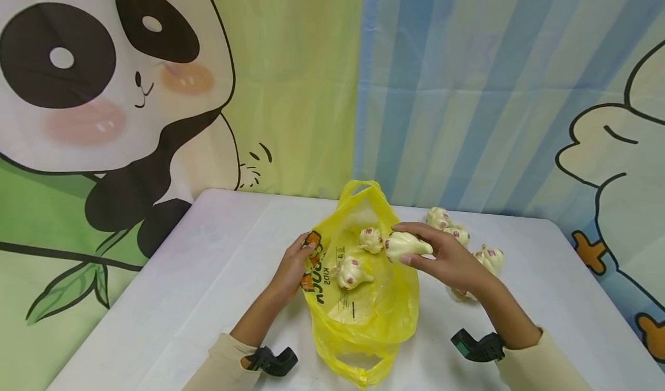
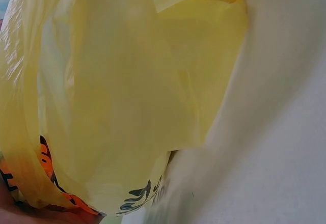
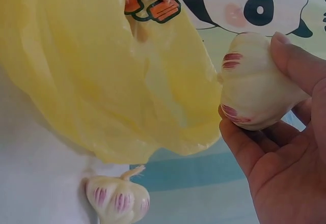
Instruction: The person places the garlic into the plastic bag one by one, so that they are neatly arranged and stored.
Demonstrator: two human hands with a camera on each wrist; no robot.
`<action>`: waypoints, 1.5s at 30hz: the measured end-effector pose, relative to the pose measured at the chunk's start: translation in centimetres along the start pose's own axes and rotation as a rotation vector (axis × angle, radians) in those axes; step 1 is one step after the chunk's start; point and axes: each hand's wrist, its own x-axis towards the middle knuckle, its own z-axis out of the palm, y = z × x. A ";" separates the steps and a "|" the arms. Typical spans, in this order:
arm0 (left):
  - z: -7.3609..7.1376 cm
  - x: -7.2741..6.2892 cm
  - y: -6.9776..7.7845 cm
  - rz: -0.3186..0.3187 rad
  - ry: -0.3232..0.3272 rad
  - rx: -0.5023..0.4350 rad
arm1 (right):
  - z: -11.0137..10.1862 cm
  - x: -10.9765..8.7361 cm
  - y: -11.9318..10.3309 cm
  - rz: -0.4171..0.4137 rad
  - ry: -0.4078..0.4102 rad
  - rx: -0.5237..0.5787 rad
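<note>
A yellow plastic bag (image 1: 387, 316) with dark print lies spread on the table, its mouth held wide. My left hand (image 1: 292, 267) grips the bag's left edge. Inside the bag are two garlic bulbs, a smaller one (image 1: 371, 239) toward the back and another (image 1: 353, 273) nearer the middle. Over the bag's right side my right hand (image 1: 447, 255) holds a garlic bulb (image 1: 406, 246) between thumb and fingers. In the right wrist view that bulb (image 3: 260, 81) shows purple streaks. The left wrist view is mostly filled by the bag's yellow side (image 2: 122, 81).
Several more garlic bulbs lie on the white table (image 1: 234, 246) at the right, one pair (image 1: 439, 218) at the back and another bulb (image 1: 489, 258) behind my right forearm. A cartoon-printed curtain (image 1: 296, 85) stands along the table's far edge.
</note>
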 end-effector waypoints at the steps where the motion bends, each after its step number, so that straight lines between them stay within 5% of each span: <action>1: 0.0 0.0 0.0 -0.002 0.003 -0.002 | 0.0 0.2 0.0 0.000 -0.007 -0.002; 8: -0.1 -0.1 0.1 -0.015 0.038 0.006 | 0.0 2.0 0.0 -0.010 -0.049 0.028; 36: 0.0 -0.1 0.3 -0.005 0.011 -0.009 | 0.8 6.5 -1.0 -0.009 -0.161 0.116; 45: 0.1 0.0 0.4 0.006 -0.007 -0.029 | 1.3 7.7 -0.7 0.026 -0.189 0.047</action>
